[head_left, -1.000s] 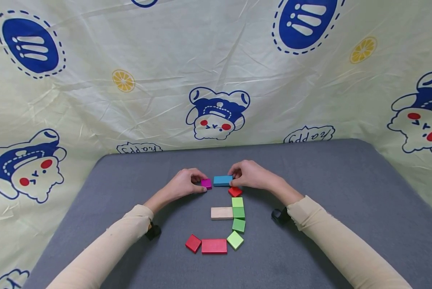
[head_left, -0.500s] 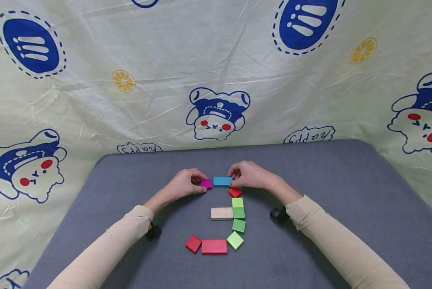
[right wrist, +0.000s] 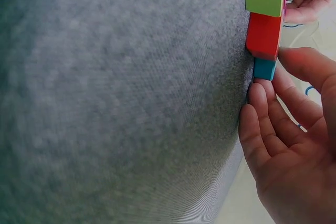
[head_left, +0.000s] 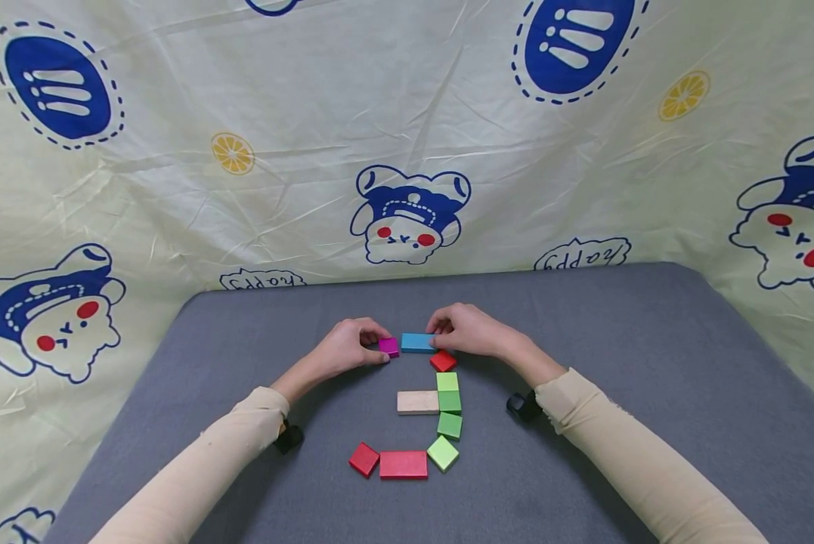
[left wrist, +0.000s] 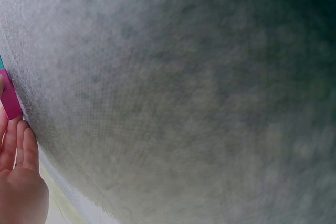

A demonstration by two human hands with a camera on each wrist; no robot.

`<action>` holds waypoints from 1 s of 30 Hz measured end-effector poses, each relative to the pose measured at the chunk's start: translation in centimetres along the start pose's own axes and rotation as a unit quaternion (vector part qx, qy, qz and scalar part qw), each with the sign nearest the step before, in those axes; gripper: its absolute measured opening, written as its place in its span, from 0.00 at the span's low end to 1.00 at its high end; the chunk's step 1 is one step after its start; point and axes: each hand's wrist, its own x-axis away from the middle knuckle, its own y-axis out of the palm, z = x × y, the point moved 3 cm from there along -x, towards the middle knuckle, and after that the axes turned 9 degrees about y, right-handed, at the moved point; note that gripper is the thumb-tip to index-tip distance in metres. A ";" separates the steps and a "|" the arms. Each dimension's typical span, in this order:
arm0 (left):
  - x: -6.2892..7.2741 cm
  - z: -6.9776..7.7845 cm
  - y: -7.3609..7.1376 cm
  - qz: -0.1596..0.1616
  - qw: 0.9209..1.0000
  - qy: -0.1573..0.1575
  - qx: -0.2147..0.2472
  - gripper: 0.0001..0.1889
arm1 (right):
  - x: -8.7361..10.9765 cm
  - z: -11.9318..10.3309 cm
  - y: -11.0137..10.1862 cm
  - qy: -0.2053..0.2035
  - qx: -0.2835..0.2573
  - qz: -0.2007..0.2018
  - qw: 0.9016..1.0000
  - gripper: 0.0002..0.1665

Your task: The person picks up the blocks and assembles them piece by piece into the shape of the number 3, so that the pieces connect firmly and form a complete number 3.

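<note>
Between the thumb and fingers of my left hand (head_left: 348, 345) is a small magenta block (head_left: 389, 347), resting on the grey cloth. The left wrist view catches the same magenta block (left wrist: 11, 98) at its left edge. Just right of it lies a longer blue block (head_left: 416, 343), with a narrow gap between them. My right hand (head_left: 473, 330) pinches the blue block's right end, thumb on the near side. A small red block (head_left: 444, 361) sits turned at an angle below that end. In the right wrist view, the red block (right wrist: 264, 35) partly hides the blue block (right wrist: 264, 70).
Light green and green blocks (head_left: 450, 401) run down toward me in a column. A pale wooden block (head_left: 417, 403) juts left from it. Nearest me are a light green block (head_left: 444, 453), a long red block (head_left: 403, 465) and a red cube (head_left: 363, 459). A printed curtain (head_left: 298, 219) hangs behind.
The blue block has slid slightly toward me and to the left, and my right hand has shifted a little left with it. My left hand and the magenta block have stayed put.
</note>
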 end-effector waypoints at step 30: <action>0.0 -0.3 0.1 0.003 1.000 0.014 -0.003 0.14 | 0.4 -0.1 0.5 -0.009 -0.007 -0.006 1.000 0.09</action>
